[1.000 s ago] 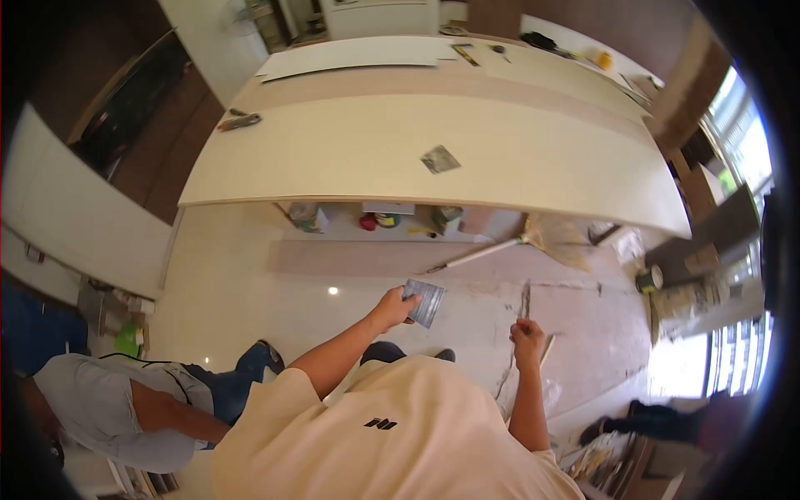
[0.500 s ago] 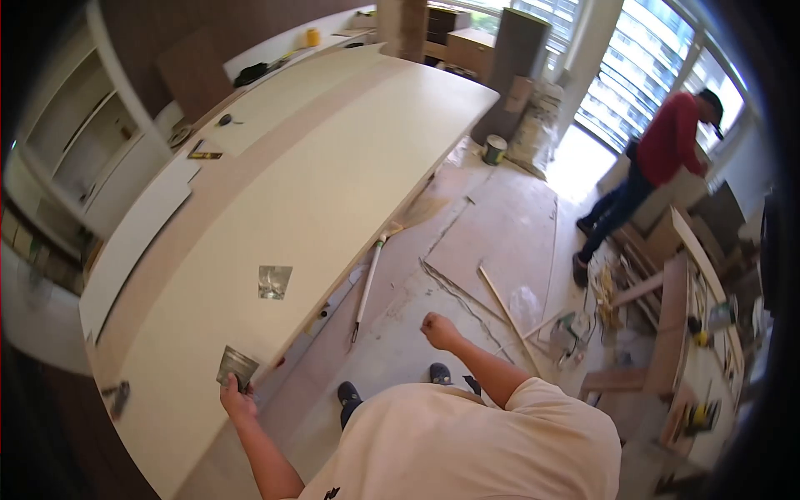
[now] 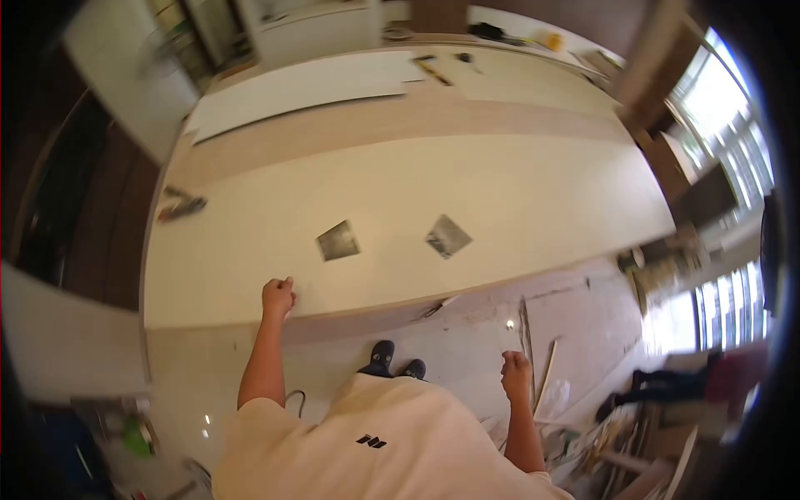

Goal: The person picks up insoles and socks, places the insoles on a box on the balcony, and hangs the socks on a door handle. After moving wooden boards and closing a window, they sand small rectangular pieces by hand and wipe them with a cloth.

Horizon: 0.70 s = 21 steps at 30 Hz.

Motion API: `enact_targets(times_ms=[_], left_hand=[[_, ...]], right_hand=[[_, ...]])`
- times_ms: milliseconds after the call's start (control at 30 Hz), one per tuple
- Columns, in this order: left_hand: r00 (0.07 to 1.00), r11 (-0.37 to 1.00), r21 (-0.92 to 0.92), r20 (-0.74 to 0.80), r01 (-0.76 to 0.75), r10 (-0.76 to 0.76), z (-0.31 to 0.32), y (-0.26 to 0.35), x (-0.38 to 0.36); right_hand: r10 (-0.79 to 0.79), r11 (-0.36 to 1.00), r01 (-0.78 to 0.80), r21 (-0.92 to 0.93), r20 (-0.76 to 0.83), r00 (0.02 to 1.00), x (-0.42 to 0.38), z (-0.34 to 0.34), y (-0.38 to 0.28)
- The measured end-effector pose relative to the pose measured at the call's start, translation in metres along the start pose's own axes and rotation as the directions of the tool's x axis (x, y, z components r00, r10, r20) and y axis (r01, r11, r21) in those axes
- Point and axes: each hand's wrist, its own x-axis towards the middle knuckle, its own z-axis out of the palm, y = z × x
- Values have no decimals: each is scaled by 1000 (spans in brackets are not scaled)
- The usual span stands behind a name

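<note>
My left hand [image 3: 279, 297] is over the front edge of the pale panel-topped table [image 3: 517, 196], with its fingers curled and nothing visible in them. Beyond it, a dark metal plate [image 3: 337, 241] lies flat on the panel, apart from the hand. A second metal plate [image 3: 449, 237] lies to the right of the first. My right hand [image 3: 516, 371] is in front of the table, above the floor, closed in a loose fist with no object showing.
A plier-like tool [image 3: 182, 205] lies at the table's left end. White boards [image 3: 300, 90] and a small square [image 3: 435, 71] are at the back. At right, a blurred person in red [image 3: 737, 379] is near wood scraps [image 3: 617, 442] on the floor.
The view has turned left. My left hand has let go of the metal plate, which now lies on the panel. My right hand remains closed beside my body.
</note>
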Motion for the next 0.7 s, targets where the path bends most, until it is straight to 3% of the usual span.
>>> enact_targets(times_ms=[67,167,200,267,300,333,367,400,467,500,533,567,633,667,700], left_hand=[[995,992,-70,20,101,-100,-25,0,-44],[999,999,51,39,15,-17,-56,-26,-66],[998,995,82,44,-53,49,-65,-42,-64],[998,998,-2,-6,-65,65,-77,-61,-62],[996,995,41,-23,-91,92,-85,-54,-72],[991,990,36,-14,-133,134,-85,-69,-68],[974,956,196,-7,-219,224,-95,-54,-82],[953,947,190,-108,-259,283,-91,-67,-80],[899,925,33,-225,-379,376,-95,-76,-87],[858,894,60,-261,-443,443,-102,-80,-92],[932,948,-121,-255,-294,257,-114,-72,-110],[951,961,-147,-240,-233,194,-124,-79,-119],[962,980,-137,-251,-144,106,-147,-106,-126],[955,989,-108,-287,-106,71,-158,-126,-130],[946,995,-79,-322,-61,32,-170,-147,-136]], right_hand=[[-163,981,166,-105,35,986,12,13,-23],[-395,900,408,-154,108,912,31,50,-75],[-273,949,298,-100,209,939,39,63,-89],[-583,798,601,-38,201,787,39,92,-115],[-728,672,740,19,201,656,38,111,-135],[-706,694,714,92,280,650,39,124,-143],[-687,711,682,169,372,624,39,137,-149],[-494,851,516,98,484,722,29,149,-171],[-623,772,608,183,402,671,51,198,-171],[-471,834,552,-5,516,716,52,213,-188],[-471,837,547,-2,507,722,68,240,-190],[-459,847,531,-12,485,744,82,263,-195],[-483,759,638,-133,543,687,80,302,-227],[-485,701,686,-195,574,660,77,321,-240],[-567,521,823,-228,628,533,77,349,-252]])
